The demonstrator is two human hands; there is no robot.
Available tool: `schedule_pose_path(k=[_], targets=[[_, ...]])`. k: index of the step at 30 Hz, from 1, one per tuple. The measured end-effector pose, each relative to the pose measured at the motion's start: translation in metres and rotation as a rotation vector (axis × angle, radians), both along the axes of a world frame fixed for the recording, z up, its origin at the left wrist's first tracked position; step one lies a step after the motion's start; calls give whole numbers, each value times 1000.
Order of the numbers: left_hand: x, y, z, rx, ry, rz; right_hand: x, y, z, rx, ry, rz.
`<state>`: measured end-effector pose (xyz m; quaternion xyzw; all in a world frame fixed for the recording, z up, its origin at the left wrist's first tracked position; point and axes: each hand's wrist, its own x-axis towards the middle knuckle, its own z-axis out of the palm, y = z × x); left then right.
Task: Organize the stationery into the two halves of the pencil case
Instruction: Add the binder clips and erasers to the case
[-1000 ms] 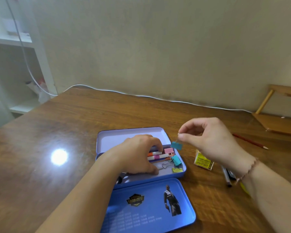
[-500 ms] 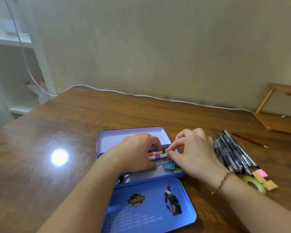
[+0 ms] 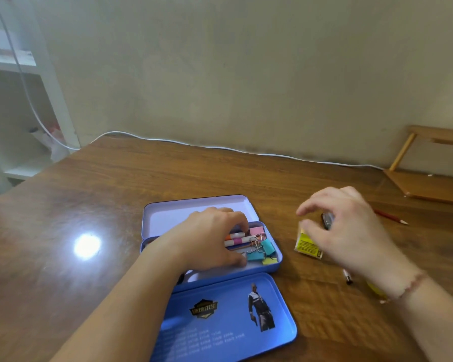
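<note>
The blue case [image 3: 271,266] is showing a lilac inside; beside its near wall, teal clips [image 3: 262,250], a pink clip [image 3: 256,231] and orange- and pink-banded white markers [image 3: 237,239] are lying. Right of the case, a yellow box [image 3: 306,245] and red pencil [image 3: 390,218] are lying on the brown table [image 3: 89,192].

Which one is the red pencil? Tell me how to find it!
Look at the brown wooden table, then go to its far right side, past the right hand. The red pencil lies flat there alone, just in front of the wooden stand. It is the only thin red stick, with a sharpened pale tip pointing right.
</note>
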<state>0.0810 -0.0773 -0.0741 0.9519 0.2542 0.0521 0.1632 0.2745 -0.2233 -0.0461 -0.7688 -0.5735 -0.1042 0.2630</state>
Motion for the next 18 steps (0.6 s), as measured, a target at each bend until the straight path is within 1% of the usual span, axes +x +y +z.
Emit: schedule_pose_path(k=[3, 5, 8, 10, 12, 15, 16, 18], targets=[[-9, 3, 7, -62, 26, 3, 39, -32, 10, -54, 96, -102], [-16, 5, 11, -88, 79, -2, 53, -46, 9, -74, 163, -132], [-20, 0, 17, -139, 147, -73, 46, -49, 2, -197, 85, -26], [-19, -4, 18, -121, 180, -95, 36, -44, -8, -196, 72, 51], [-17, -6, 17, -93, 176, -108, 26, -36, -17, -159, 40, 71], [-18, -5, 16, -144, 133, -96, 16, -26, -27, -147, -31, 80], [-18, -5, 16, -150, 113, -87, 16, -22, -30, -175, -70, 64], [-16, -5, 14, -79, 79, -76, 19, -20, -34, -262, -112, 21]])
